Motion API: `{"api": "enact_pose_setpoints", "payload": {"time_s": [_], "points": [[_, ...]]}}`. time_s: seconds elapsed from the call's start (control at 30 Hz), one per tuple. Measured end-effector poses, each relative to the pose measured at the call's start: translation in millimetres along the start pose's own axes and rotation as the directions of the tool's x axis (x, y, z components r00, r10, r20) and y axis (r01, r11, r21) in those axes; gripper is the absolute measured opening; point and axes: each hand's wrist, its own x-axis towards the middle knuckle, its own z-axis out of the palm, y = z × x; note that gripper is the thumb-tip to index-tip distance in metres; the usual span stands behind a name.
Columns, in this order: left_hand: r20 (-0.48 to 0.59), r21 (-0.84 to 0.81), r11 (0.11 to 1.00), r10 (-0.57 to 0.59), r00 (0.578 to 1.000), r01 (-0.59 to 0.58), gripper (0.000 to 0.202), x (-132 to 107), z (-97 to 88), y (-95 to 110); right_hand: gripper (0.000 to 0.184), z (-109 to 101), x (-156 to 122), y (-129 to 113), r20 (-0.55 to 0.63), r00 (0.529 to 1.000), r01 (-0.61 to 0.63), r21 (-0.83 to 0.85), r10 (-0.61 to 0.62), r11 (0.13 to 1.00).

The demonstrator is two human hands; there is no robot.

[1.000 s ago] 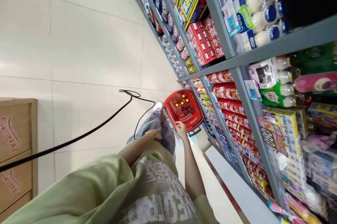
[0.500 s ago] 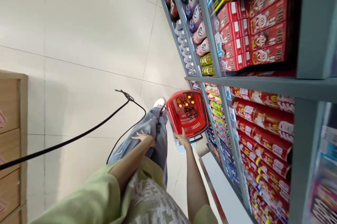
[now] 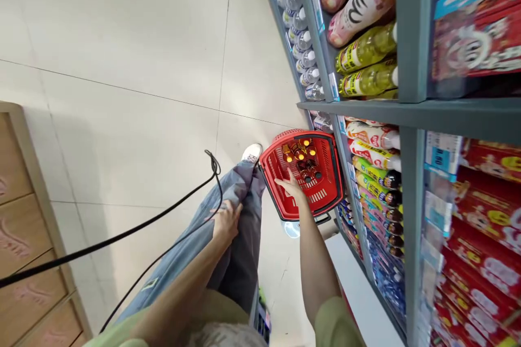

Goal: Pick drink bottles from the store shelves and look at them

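Observation:
A red plastic shopping basket [image 3: 280, 201] stands on the floor between my white shoe [image 3: 252, 152] and the shelves. Inside it several small bottles with orange-yellow caps [image 3: 300, 154] are grouped, and dark-capped bottles [image 3: 308, 173] stand beside them. My right hand [image 3: 291, 185] reaches over the near side of the basket, fingers apart, holding nothing; whether it touches the basket inside I cannot tell. My left hand [image 3: 226, 220] lies on the leg of my blue jeans [image 3: 195, 244], fingers stretched out and nothing held.
Grey shelving [image 3: 366, 112] on the right holds clear bottles [image 3: 303, 40], pink-labelled bottles [image 3: 360, 5], yellow-green bottles [image 3: 368, 83] and red packages [image 3: 484, 238]. A black cable [image 3: 134, 231] hangs across the left, over my leg. Cardboard boxes [image 3: 28, 233] are stacked at far left.
My right hand has moved from the basket's near rim to over its inside. My left hand has settled on my leg. The view has come lower and closer to the shelves.

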Motion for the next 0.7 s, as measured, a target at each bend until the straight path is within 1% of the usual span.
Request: {"api": "enact_pose_setpoints", "payload": {"time_s": [0.07,0.17,0.2,0.27,0.37,0.47,0.57,0.7], "points": [[-0.016,0.062,0.998,0.026,1.0,-0.024,0.064,2.7,5.2,-4.8,0.09,7.5,22.3,5.9,-0.033,0.999,-0.005,0.013,0.005,1.0],[-0.041,0.118,0.993,0.022,0.999,-0.017,0.057,7.0,10.3,-12.1,0.059,15.5,54.7,16.0,-0.135,0.99,0.027,0.009,-0.026,1.0],[-0.051,0.134,0.991,0.02,0.999,-0.013,0.055,7.9,10.9,-14.2,0.052,16.5,65.0,19.2,-0.173,0.984,0.032,-0.001,-0.031,1.0],[-0.058,0.15,0.989,0.016,0.998,-0.007,0.052,8.7,10.3,-17.3,0.044,16.3,84.7,25.0,-0.256,0.966,0.03,-0.021,-0.034,0.999],[-0.055,0.154,0.988,0.019,0.998,-0.011,0.054,9.5,6.7,-19.2,0.04,12.8,110.2,30.6,-0.363,0.931,0.019,-0.05,-0.036,0.999],[-0.049,0.151,0.989,0.019,0.999,-0.012,0.057,13.7,3.1,-18.5,0.04,9.7,130.4,31.1,-0.438,0.897,0.024,-0.083,-0.058,0.996],[-0.008,0.132,0.991,0.01,1.0,-0.009,0.058,21.2,1.0,-16.9,0.043,9.4,147.7,27.7,-0.483,0.871,0.031,-0.123,-0.087,0.992],[-0.035,0.116,0.993,0.011,0.999,-0.007,0.058,27.9,-0.7,-17.2,0.044,14.9,170.0,22.5,-0.507,0.854,0.02,-0.196,-0.119,0.98]]}}
